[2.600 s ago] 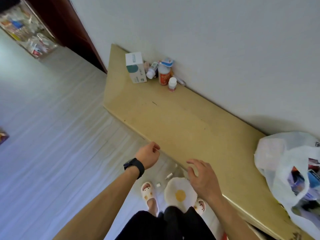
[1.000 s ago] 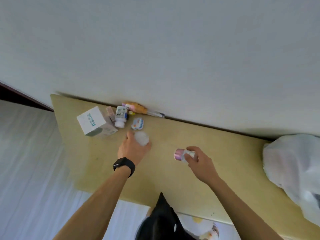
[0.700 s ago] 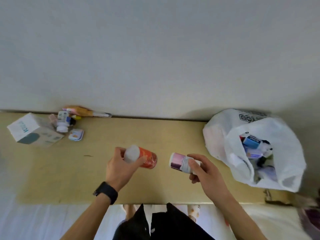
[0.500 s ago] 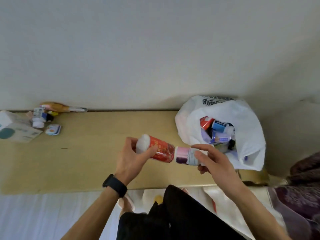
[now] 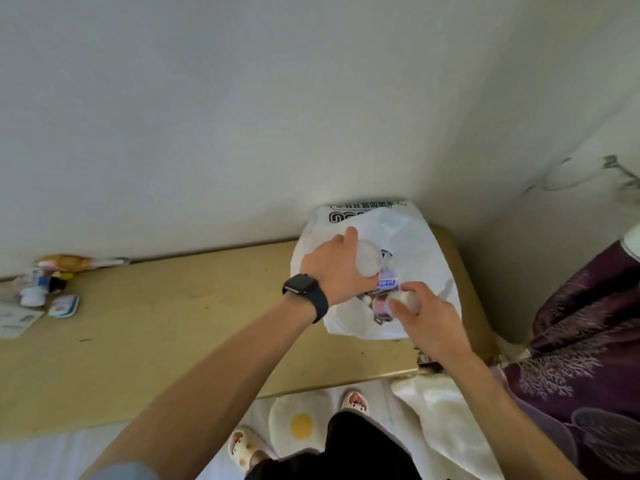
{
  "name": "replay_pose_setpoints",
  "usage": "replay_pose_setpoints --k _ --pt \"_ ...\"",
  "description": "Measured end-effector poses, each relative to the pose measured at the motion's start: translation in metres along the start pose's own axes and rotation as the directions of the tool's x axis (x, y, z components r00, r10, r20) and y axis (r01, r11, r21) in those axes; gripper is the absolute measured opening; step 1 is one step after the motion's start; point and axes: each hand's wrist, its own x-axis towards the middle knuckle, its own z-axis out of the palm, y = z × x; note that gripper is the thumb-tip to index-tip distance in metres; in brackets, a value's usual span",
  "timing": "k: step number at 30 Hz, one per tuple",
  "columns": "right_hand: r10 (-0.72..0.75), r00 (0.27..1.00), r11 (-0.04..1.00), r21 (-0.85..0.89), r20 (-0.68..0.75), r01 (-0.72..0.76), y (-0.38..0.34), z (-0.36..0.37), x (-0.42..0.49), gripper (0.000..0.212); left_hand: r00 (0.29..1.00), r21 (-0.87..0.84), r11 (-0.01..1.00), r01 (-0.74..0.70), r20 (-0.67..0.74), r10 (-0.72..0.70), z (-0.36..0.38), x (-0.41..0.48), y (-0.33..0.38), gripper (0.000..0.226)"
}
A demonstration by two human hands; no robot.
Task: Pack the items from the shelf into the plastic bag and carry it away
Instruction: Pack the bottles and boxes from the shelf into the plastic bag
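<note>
A white plastic bag [image 5: 420, 237] stands open at the right end of the tan shelf [image 5: 166, 327], with several small packages inside. My left hand [image 5: 334, 270], a black watch on its wrist, grips a white-capped bottle [image 5: 369, 261] over the bag's mouth. Just below it, my right hand [image 5: 424, 318] holds a small pink-labelled bottle [image 5: 391, 303] at the bag's near rim. Both bottles point down into the bag, their lower ends hidden.
At the shelf's left end lie a small white bottle [image 5: 33, 289], a blue and white packet [image 5: 64, 306], a pink and orange tube [image 5: 72, 262] by the wall and a white box corner [image 5: 15, 322]. A purple patterned cloth [image 5: 585, 341] hangs at right.
Both hands picked up a bottle each at the shelf's left end, carried them right along the shelf, and now hold them at the mouth of the bag.
</note>
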Motion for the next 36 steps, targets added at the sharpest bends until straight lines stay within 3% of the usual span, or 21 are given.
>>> replay_pose_setpoints --k 4,7,10,12,15,17,18,21,25,29,32,36 --pt "-0.112 0.974 0.929 -0.326 0.196 0.173 0.0 0.021 0.054 0.033 0.986 0.089 0.994 0.068 0.143 -0.081 0.041 0.039 -0.005 0.07" --pt "-0.089 0.952 0.861 -0.457 0.293 0.221 0.013 0.027 0.085 0.039 0.977 0.085 0.985 0.147 0.142 -0.158 0.066 0.063 -0.018 0.065" --pt "-0.08 0.977 0.747 -0.638 0.196 0.189 0.037 0.025 0.097 0.058 0.979 0.018 0.985 0.173 0.107 -0.174 0.076 0.078 -0.023 0.058" --pt "-0.108 0.992 0.674 -0.727 0.072 0.127 0.056 0.019 0.099 0.072 0.983 0.115 0.988 0.104 0.14 -0.12 0.076 0.082 -0.025 0.061" --pt "0.0 1.0 0.735 -0.678 -0.017 -0.011 0.077 0.007 0.099 0.095 0.984 0.274 0.962 -0.007 0.174 -0.043 0.068 0.075 -0.028 0.092" --pt "0.089 0.995 0.772 -0.629 -0.041 -0.094 0.084 0.003 0.098 0.097 0.988 0.317 0.946 -0.062 0.154 0.013 0.058 0.068 -0.027 0.103" --pt "0.122 0.991 0.799 -0.587 -0.056 -0.132 0.086 0.002 0.098 0.096 0.988 0.323 0.943 -0.084 0.148 0.038 0.051 0.065 -0.025 0.096" --pt "0.105 0.986 0.871 -0.466 -0.127 -0.153 0.076 0.0 0.095 0.088 0.979 0.196 0.978 -0.067 0.2 0.027 0.03 0.063 -0.022 0.049" --pt "-0.167 0.957 0.954 -0.283 -0.238 0.096 0.035 -0.002 0.076 0.065 0.972 -0.028 0.999 0.044 0.234 -0.037 0.016 0.039 -0.027 0.032" --pt "-0.343 0.89 0.934 -0.01 -0.302 0.356 -0.011 0.015 0.034 0.038 0.997 -0.288 0.956 0.061 0.062 -0.045 0.007 -0.025 -0.046 0.023" --pt "-0.484 0.836 0.858 0.046 -0.26 0.511 -0.038 0.04 0.005 0.029 0.976 -0.366 0.911 0.188 -0.036 -0.216 -0.001 -0.082 -0.086 0.022" --pt "-0.647 0.755 0.754 0.063 -0.102 0.654 -0.074 0.086 -0.02 0.033 0.87 -0.394 0.821 0.414 -0.096 -0.485 -0.006 -0.159 -0.161 0.025"
